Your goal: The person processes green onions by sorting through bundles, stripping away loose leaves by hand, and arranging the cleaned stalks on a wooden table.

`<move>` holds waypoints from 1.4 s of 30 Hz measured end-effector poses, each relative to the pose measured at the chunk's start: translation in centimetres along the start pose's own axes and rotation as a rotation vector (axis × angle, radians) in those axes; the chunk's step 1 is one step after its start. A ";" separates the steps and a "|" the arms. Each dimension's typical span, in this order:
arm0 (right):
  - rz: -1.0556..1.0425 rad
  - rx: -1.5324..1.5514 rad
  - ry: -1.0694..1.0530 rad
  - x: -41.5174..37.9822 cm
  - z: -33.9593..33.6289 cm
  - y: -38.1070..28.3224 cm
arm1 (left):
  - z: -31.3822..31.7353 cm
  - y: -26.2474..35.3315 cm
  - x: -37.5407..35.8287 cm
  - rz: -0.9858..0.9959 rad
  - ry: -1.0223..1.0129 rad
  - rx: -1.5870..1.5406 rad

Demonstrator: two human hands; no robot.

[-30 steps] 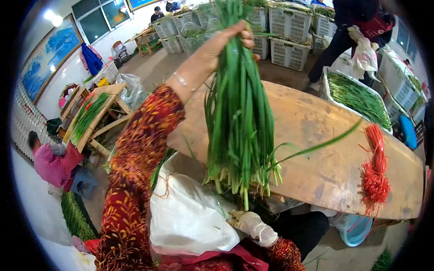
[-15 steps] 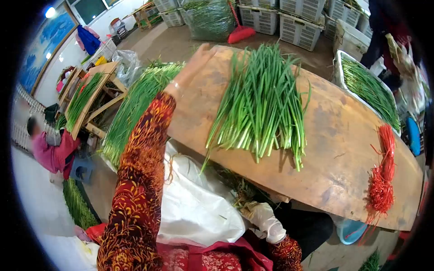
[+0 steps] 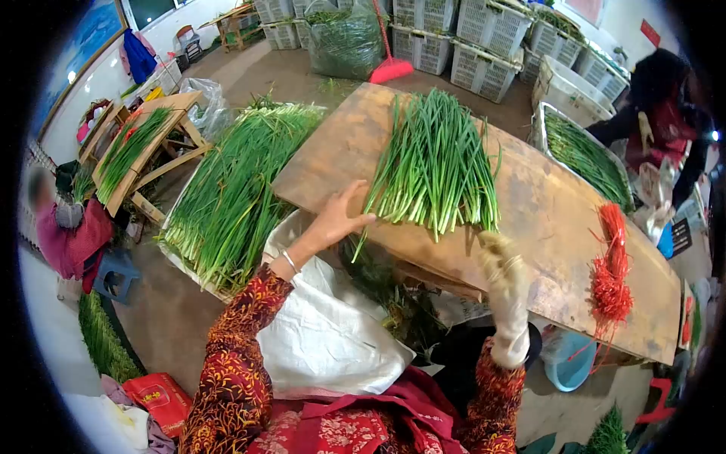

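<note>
A spread bunch of garlic chives (image 3: 435, 166) lies on the wooden board (image 3: 571, 219), white stem ends toward me and green leaves away. My left hand (image 3: 342, 219), bare with a bracelet at the wrist, is open just left of the stems, thumb and fingers apart. In a pale glove, my right hand (image 3: 505, 276) hovers at the board's near edge, close to the bunch's right stem ends. Its fingers are blurred, so their grip does not show. A bundle of red ties (image 3: 611, 272) rests farther right on the board.
A crate heaped with chives (image 3: 234, 189) stands left of the board; another crate of chives (image 3: 582, 155) sits behind it. A white sack (image 3: 325, 325) hangs before me. A blue basin (image 3: 571, 363) is below right. One person (image 3: 72, 234) sits left, another (image 3: 665, 113) stands right.
My left hand has come back from the board's far left edge to beside the stems. My right hand has risen from below the board to its near edge. The view has shifted slightly.
</note>
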State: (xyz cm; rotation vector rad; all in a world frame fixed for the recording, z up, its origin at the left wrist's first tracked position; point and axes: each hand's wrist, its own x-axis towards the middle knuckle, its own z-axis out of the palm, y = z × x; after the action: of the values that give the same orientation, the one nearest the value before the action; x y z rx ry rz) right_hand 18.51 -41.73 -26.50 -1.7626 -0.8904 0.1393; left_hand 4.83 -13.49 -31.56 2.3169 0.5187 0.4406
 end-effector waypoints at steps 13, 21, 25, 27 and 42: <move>0.114 -0.408 -0.057 10.1 3.0 7.8 | 6.0 4.4 3.2 0.085 -0.012 -0.175; 0.255 -0.054 -0.037 12.7 -0.3 12.7 | 5.6 3.5 3.4 0.017 -0.016 -0.292; -0.238 -0.785 0.187 10.5 -2.2 9.2 | 3.0 1.6 1.1 0.049 0.071 -0.132; -0.088 -0.555 0.131 9.8 0.5 2.7 | 2.4 2.1 0.0 0.051 0.053 -0.058; -0.210 -0.259 -0.278 12.9 1.9 6.9 | 1.1 -0.8 4.8 0.321 -0.003 0.272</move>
State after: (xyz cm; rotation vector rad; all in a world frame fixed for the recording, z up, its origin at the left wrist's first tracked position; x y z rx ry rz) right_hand 30.15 -33.01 -28.99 -1.9016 -1.3394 0.1388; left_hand 9.30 -11.28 -32.14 2.6768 0.2127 0.5453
